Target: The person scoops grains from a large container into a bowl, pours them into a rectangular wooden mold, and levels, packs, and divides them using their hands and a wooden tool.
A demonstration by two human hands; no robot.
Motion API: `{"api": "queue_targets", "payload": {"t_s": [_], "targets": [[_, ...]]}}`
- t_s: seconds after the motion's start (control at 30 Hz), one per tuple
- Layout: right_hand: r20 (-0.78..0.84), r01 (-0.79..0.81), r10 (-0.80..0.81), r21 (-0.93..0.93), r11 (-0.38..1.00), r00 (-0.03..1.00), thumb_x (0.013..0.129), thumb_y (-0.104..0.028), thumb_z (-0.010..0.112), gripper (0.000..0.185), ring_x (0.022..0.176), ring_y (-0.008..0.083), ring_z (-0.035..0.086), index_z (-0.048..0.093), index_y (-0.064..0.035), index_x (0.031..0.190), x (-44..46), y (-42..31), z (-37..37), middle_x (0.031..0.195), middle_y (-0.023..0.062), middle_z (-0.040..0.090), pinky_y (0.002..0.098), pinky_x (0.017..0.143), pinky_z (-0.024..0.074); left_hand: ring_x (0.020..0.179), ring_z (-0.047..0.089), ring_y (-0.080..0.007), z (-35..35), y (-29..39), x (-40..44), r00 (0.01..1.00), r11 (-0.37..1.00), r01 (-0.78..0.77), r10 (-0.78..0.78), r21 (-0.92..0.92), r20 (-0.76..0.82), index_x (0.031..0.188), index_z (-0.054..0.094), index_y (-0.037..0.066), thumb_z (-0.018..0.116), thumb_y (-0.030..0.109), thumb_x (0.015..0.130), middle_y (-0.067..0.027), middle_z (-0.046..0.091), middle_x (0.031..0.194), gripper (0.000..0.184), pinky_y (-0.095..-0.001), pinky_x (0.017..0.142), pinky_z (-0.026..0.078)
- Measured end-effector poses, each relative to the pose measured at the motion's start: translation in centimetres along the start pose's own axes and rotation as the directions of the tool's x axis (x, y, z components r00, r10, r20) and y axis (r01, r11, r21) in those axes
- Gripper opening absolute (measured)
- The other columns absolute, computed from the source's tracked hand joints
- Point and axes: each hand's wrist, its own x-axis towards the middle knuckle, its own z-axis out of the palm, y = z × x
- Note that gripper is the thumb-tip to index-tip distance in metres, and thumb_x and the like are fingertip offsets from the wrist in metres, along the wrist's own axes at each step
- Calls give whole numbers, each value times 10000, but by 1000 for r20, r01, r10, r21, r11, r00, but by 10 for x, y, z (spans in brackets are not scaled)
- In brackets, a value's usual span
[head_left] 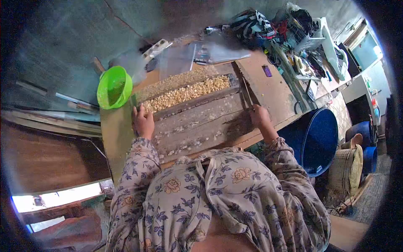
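Note:
A worn wooden board point(197, 128), dotted with pale residue, lies before me on the table. Along its far part runs a long row of pale yellow, nut-like pieces point(191, 93) beside a wooden bar. Behind them is a flatter layer of finer, duller crumbs point(176, 82). My left hand point(143, 123) is at the board's left edge, closed over it beside the near end of the row. My right hand point(261, 117) is closed at the right edge, around the lower end of a thin strip point(247, 90). The undersides of both hands are hidden.
A green bowl point(114, 87) stands on the table's left. Plastic sheets point(178, 61) lie behind the board, and a purple packet point(267, 71) is at the back right. Clutter fills the far right end. Below the right edge stands a large blue barrel point(317, 140).

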Motion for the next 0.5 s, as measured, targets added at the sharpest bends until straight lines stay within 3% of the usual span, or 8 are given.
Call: {"api": "queue_targets", "payload": {"t_s": [0.03,0.07,0.1,0.17,0.23,0.37,0.43,0.5], "targets": [[13,-16,17,-35,999,1000,773,-270,504,270,715,390,568,553,-76,956,-1,-9,-7,771,208,593,454,661,450,1224,238,-351,1,2,-1,998,996,-69,69,53,-6,1221,395,25,492,337,780,-223,267,1318,550,-447,989,209],[72,-114,122,-112,987,990,771,-247,499,314,812,378,553,522,-82,1038,2,-22,-17,904,210,577,428,738,446,1224,238,-351,3,3,-1,998,996,-67,68,57,-9,1221,395,25,492,337,780,-223,267,1318,550,-447,989,209],[75,-109,117,-109,988,990,771,-247,499,314,812,378,553,522,-82,1038,7,-28,-21,904,210,577,428,738,446,1228,230,-348,7,2,-2,999,988,-30,36,148,-37,1234,374,28,468,338,791,-198,269,1325,548,-490,976,200],[-129,108,-117,-70,992,985,751,-243,526,373,961,367,511,481,-105,1094,18,-36,-24,1106,155,507,421,765,441,1232,223,-346,13,-1,-2,998,970,12,5,243,-70,1246,352,31,443,339,803,-174,270,1333,547,-533,963,190],[-95,117,-134,-161,980,986,741,-235,535,433,1052,346,443,438,-119,1147,38,-51,-23,1183,145,434,440,810,408,1244,212,-325,14,-3,-1,999,908,-23,39,419,-31,1265,318,39,402,362,817,-129,270,1343,558,-582,942,166],[-67,193,-231,-357,914,971,719,-192,537,515,1210,300,283,388,-122,1207,70,-63,12,1309,123,286,532,892,304,1249,205,-312,10,11,-8,991,892,-75,117,445,-68,1263,320,37,388,377,823,-121,271,1343,560,-575,951,141],[-92,259,-291,-258,931,952,712,-152,524,531,1226,318,243,375,-111,1220,59,-85,-2,1327,116,259,578,891,275,1253,200,-297,5,23,-12,997,845,-66,80,531,-4,1266,310,41,389,391,824,-120,276,1341,569,-566,963,115],[37,453,-460,-256,854,887,712,-113,510,571,1242,320,211,332,-120,1254,51,-97,-10,1343,101,241,569,916,255,1252,205,-293,5,26,-12,996,845,-77,85,528,10,1265,311,43,394,389,825,-123,276,1340,566,-564,965,108]]}}
